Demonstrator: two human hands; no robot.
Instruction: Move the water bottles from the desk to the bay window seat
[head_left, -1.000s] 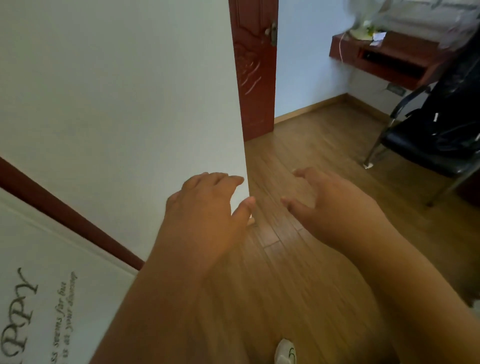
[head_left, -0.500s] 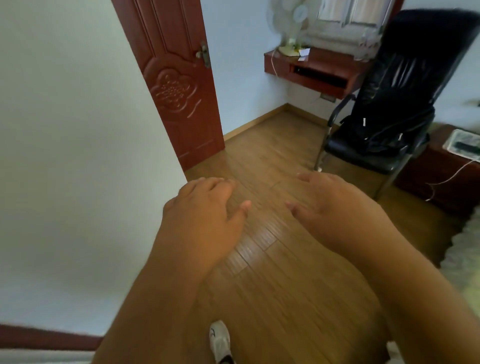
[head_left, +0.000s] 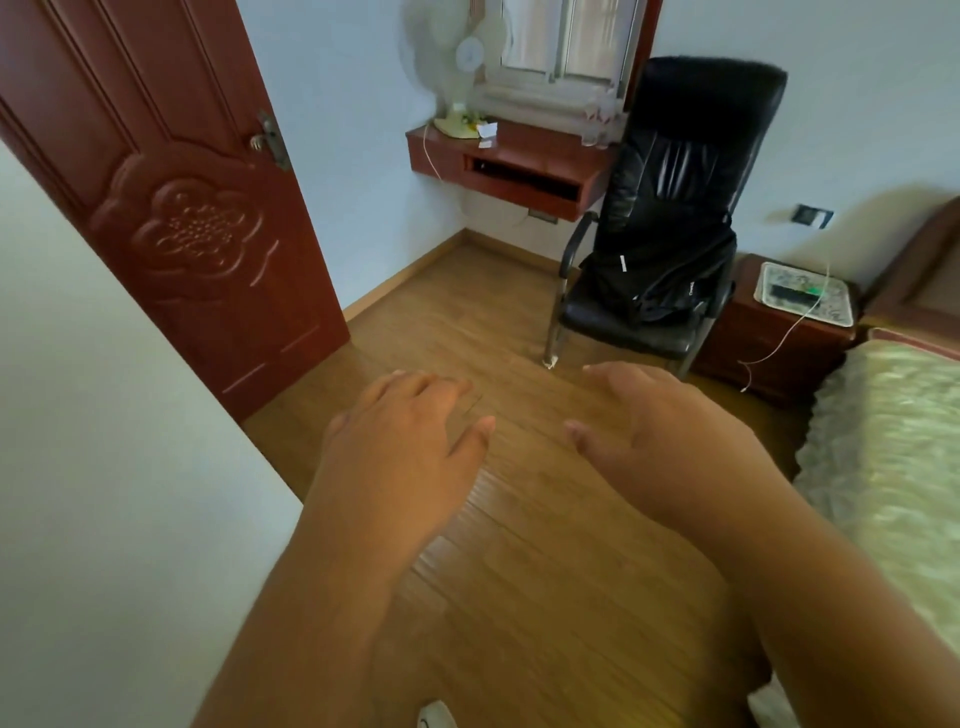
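Ahead of you the desk (head_left: 519, 156) hangs on the far wall under the window (head_left: 566, 36), the door (head_left: 171, 208) to its left, the chair (head_left: 670, 218) just right, then the nightstand (head_left: 779, 332) beside the bed (head_left: 893, 457).

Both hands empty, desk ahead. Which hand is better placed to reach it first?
Right hand, marginally: the red-brown wall-mounted desk sits ahead and slightly right. Left hand is equally open and empty. No bottles clearly visible yet.

Too small and blurred to identify: clear items at the right end of the red-brown wall-mounted desk (head_left: 524, 156). Partly hidden behind the black leather chair (head_left: 670, 208). Cut off at the bottom edge: white shoe tip (head_left: 435, 716).
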